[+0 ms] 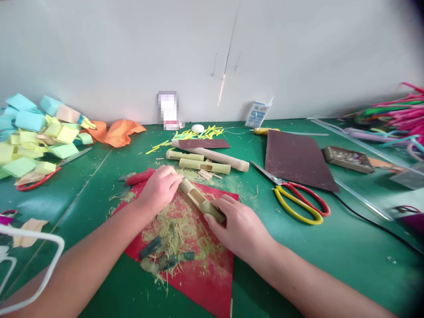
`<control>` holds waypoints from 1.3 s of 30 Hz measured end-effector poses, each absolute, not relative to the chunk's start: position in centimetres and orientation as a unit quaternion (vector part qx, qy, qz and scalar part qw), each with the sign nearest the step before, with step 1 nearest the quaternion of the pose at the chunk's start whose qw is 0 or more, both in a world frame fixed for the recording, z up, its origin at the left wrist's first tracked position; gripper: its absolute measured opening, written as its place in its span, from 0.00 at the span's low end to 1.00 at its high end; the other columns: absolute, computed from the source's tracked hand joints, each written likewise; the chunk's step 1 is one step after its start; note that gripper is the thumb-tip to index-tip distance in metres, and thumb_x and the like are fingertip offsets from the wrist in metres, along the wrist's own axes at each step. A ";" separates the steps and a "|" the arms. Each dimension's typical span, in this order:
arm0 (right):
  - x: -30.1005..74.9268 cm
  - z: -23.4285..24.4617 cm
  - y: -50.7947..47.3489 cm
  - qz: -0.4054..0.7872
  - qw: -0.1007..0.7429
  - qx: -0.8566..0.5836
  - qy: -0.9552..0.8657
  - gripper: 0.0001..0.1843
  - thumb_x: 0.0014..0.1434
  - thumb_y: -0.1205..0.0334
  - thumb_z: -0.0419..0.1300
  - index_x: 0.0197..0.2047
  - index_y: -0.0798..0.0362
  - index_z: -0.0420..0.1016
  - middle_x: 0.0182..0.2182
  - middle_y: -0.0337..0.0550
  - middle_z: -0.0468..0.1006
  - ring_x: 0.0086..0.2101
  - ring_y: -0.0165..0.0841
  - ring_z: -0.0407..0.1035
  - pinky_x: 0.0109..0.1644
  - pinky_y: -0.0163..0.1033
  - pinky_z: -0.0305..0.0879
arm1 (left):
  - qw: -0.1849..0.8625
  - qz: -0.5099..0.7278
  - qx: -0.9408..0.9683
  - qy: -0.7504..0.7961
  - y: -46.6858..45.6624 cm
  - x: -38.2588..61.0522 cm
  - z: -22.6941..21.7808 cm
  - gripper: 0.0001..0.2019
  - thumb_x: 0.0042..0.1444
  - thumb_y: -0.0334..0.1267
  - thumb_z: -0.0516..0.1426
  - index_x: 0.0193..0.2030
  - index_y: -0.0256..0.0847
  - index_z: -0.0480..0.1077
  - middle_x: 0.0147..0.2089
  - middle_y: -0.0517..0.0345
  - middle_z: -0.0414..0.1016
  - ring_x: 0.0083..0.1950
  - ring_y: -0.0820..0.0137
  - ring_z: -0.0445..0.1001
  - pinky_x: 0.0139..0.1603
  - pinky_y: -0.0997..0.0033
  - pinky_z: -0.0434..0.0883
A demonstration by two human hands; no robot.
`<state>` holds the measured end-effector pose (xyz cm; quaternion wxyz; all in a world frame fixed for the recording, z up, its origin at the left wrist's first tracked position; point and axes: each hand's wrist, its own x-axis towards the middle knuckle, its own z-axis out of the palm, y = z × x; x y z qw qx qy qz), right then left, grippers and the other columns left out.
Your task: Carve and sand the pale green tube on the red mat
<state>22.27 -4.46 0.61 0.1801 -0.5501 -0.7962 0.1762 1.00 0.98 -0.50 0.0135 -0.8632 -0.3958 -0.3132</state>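
Observation:
My right hand (240, 223) is wrapped around the near end of a short bamboo tube (197, 197), which has a rectangular slot cut in its side. The tube slants over a red sheet (218, 274) strewn with bamboo shavings (175, 225). At the tube's far end, my left hand (162, 187) is closed in a pinch; what its fingertips hold is hidden. Beside that hand lies a red-handled tool (137, 177), partly covered. Small dark scraps (150, 248) rest among the shavings. Just beyond the sheet is another slotted bamboo tube (205, 166).
Scissors (298, 198) with yellow and red handles lie right, beside dark sandpaper (298, 159). Behind are a wooden stick (225, 159) and a phone (168, 110) against the wall. Folded paper pieces (31, 141) pile up left. A white wire frame (54, 265) juts in at lower left.

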 end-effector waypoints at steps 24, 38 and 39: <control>22.2 0.7 -4.6 0.168 0.177 -0.556 -0.795 0.07 0.55 0.58 0.55 0.30 0.52 0.66 0.31 0.40 0.70 0.27 0.29 0.62 0.29 0.35 0.53 | 0.039 -0.310 -0.863 -0.396 1.0 1.1 -0.6 0.11 0.64 0.31 0.49 0.35 0.37 0.72 0.33 0.54 0.68 0.37 0.69 0.65 0.40 0.66 0.66; 22.2 0.8 -4.5 0.171 0.184 -0.553 -0.794 0.06 0.55 0.59 0.55 0.30 0.52 0.66 0.31 0.40 0.70 0.27 0.28 0.61 0.29 0.34 0.53 | 0.023 -0.306 -0.858 -0.412 1.3 0.9 -0.3 0.11 0.63 0.33 0.49 0.35 0.36 0.72 0.32 0.53 0.69 0.36 0.68 0.66 0.40 0.64 0.66; 22.2 0.8 -4.5 0.171 0.184 -0.552 -0.795 0.06 0.55 0.59 0.55 0.30 0.52 0.66 0.31 0.40 0.70 0.27 0.28 0.60 0.29 0.34 0.53 | 0.021 -0.310 -0.854 -0.418 1.4 0.8 -0.3 0.11 0.63 0.33 0.50 0.35 0.36 0.73 0.32 0.53 0.69 0.36 0.68 0.66 0.41 0.64 0.66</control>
